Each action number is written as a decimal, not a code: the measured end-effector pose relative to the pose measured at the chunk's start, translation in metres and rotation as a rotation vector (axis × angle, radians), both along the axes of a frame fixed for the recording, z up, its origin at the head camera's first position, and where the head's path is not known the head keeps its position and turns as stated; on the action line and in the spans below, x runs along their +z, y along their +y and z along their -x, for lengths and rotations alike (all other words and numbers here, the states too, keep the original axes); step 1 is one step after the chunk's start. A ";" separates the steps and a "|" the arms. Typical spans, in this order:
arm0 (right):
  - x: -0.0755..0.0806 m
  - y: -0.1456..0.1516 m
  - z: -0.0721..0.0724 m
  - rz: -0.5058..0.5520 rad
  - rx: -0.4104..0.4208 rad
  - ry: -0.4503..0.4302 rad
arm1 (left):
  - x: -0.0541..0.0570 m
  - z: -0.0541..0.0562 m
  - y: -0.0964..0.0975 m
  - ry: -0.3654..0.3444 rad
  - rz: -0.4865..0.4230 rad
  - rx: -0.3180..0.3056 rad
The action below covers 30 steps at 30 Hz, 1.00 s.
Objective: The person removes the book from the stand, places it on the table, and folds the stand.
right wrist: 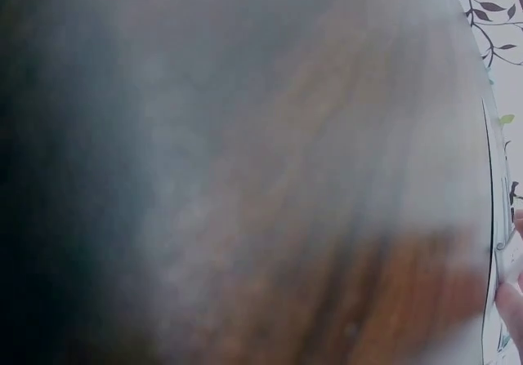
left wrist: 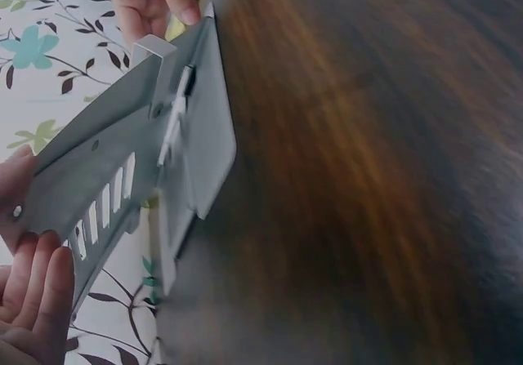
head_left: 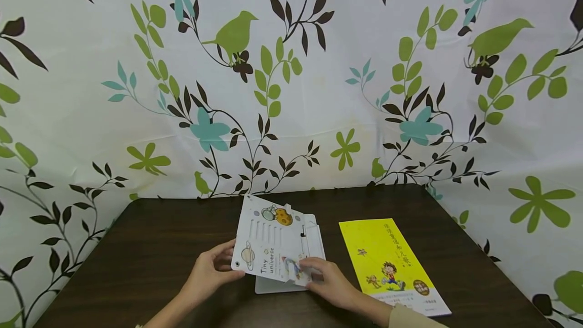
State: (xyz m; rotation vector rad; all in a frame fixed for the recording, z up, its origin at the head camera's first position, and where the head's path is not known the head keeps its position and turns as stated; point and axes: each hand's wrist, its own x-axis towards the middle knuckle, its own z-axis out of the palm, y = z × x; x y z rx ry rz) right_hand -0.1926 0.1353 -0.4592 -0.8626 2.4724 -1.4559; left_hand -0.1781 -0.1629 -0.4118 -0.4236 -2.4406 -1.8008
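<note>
A white book stand (head_left: 282, 239) printed with planets and "Tiny universe" is tilted above the dark table, its panel partly folded away from a second plate (head_left: 279, 286) behind it. My left hand (head_left: 208, 271) pinches the panel's left edge, thumb on the front and fingers behind. At the lower right corner, my right hand (head_left: 331, 283) grips the stand between thumb and fingers. The left wrist view shows the grey back of the stand (left wrist: 82, 165), with slots and a hinged support plate (left wrist: 211, 128). Much of the right wrist view is blurred.
A yellow book (head_left: 387, 254) with a cartoon child on its cover lies on the table (head_left: 182, 227), right of the stand. Behind the table hangs a white cloth (head_left: 319, 90) patterned with leaves and birds.
</note>
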 end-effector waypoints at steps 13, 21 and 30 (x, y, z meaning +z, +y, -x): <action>0.001 0.001 0.003 -0.041 0.003 -0.013 | -0.028 0.001 -0.018 -0.077 0.107 0.000; 0.002 0.001 0.003 -0.060 -0.001 -0.005 | -0.039 0.003 -0.023 -0.127 0.248 0.019; 0.002 0.001 0.002 -0.063 -0.004 -0.010 | -0.046 0.001 -0.023 -0.122 0.290 0.033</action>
